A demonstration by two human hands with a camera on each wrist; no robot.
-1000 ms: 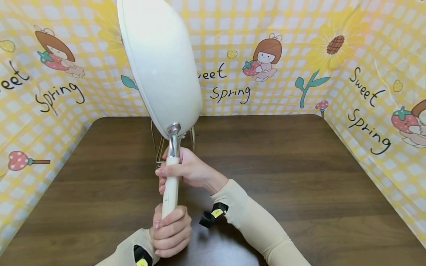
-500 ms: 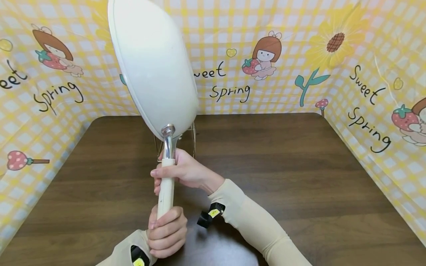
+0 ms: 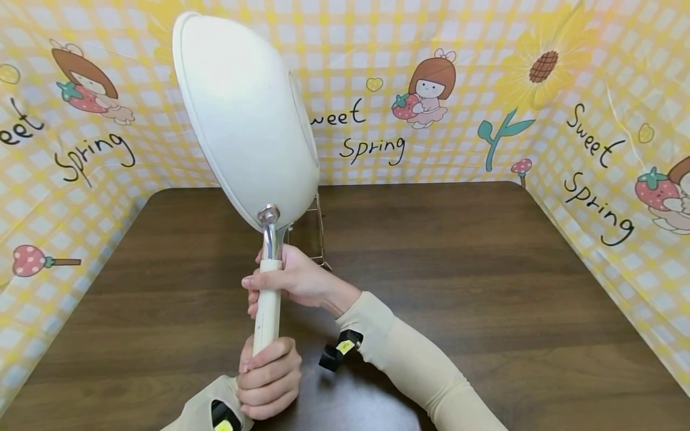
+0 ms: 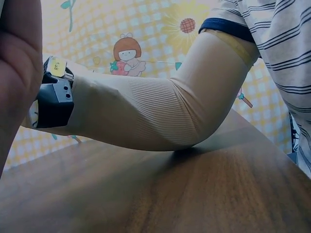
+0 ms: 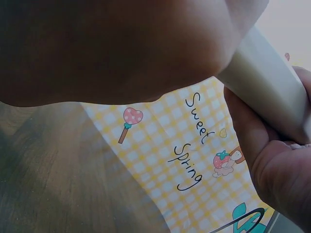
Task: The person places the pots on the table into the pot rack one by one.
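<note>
A white frying pan (image 3: 245,120) is held upright above the table, its handle pointing down and its rim facing left. Part of its flat base shows at the right edge. In the head view my left hand (image 3: 269,378) grips the lower end of the cream handle, fingers wrapped round it. Higher up, just below the metal joint, my right hand (image 3: 293,281) holds the same handle with the thumb across the front; its other fingers are partly hidden behind. The right wrist view shows the pan's handle (image 5: 269,82) and my left hand (image 5: 282,174) close by.
Behind the pan a metal wire rack (image 3: 321,233) stands on the brown wooden table (image 3: 431,269), mostly hidden by the pan. Yellow checked cloth (image 3: 356,161) walls the back and both sides. The right forearm (image 4: 141,107) hangs near the tabletop.
The pan has shifted a little left and tilted further, and its top rim has come down into view. More of its base and of the rack shows. Both hands keep their hold.
</note>
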